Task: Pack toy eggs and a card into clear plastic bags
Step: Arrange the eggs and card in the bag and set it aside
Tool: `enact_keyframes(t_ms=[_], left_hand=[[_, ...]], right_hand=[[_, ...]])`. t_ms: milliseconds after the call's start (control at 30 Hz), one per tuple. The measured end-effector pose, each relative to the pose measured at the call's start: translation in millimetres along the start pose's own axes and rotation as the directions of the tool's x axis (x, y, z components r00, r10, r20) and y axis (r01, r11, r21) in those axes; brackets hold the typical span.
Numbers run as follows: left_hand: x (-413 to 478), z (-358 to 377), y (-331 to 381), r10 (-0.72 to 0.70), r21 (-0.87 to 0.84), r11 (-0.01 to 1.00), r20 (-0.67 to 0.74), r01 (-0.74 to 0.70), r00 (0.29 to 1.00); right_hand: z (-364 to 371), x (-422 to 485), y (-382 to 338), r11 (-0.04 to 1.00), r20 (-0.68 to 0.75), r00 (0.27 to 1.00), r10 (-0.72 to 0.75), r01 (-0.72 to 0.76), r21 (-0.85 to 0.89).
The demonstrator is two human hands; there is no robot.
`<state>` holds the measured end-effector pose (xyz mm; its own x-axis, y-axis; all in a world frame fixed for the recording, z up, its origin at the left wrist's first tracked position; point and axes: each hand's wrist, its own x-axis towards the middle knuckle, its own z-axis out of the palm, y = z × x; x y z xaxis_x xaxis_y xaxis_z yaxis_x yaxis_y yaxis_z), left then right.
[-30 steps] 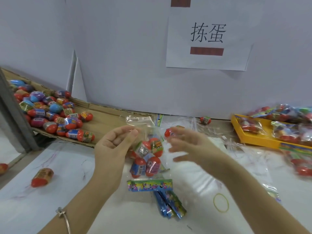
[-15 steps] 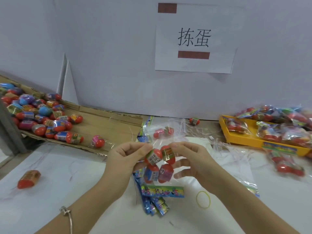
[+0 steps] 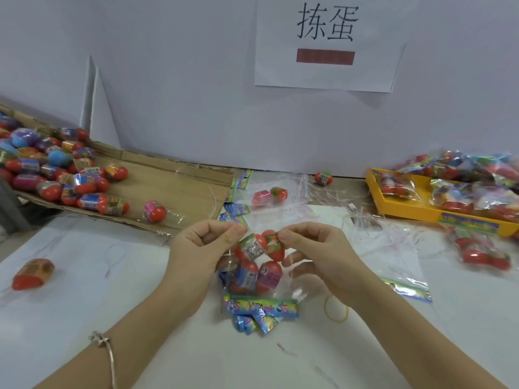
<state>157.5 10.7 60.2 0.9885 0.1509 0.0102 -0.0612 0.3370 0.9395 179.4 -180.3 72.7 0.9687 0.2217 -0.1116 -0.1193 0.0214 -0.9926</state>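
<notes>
I see left hand [image 3: 200, 249] and right hand [image 3: 318, 248] fingers [image 3: 234, 231] pinching the mouth corners of the clear plastic bag [image 3: 298, 290]: slick film, weighted by red toy eggs [image 3: 270, 274], best held there.

Both forearms come in from the near edge, angling toward each other. Left hand [image 3: 205, 248] and right hand [image 3: 317, 248] are level, slightly apart, fingers curled. Each one's pinching the top of the clear bag [image 3: 296, 289] between thumb and forefinger, held up off the counter.
</notes>
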Motion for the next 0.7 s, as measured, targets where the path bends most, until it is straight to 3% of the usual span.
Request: enact_keyframes(t_ms=[300, 600, 700], left_hand=[[2.2, 2.2, -6.0, -0.040, -0.053, 0.998, -0.032, 0.038, 0.999], [-3.7, 6.2, -8.0, 0.014, 0.028, 1.000, -0.054, -0.013, 0.998], [-4.4, 5.1, -7.9, 0.022, 0.042, 0.999, -0.052, -0.020, 0.998]], right_hand=[[-7.7, 7.6, 4.4, 0.976, 0.043, 0.997, -0.056, 0.045, 0.215], [-9.4, 7.6, 5.7, 0.987, 0.126, 0.992, -0.004, -0.016, 0.157], [-9.2, 6.6, 6.7, 0.996, 0.107, 0.994, -0.033, 0.023, 0.090]])
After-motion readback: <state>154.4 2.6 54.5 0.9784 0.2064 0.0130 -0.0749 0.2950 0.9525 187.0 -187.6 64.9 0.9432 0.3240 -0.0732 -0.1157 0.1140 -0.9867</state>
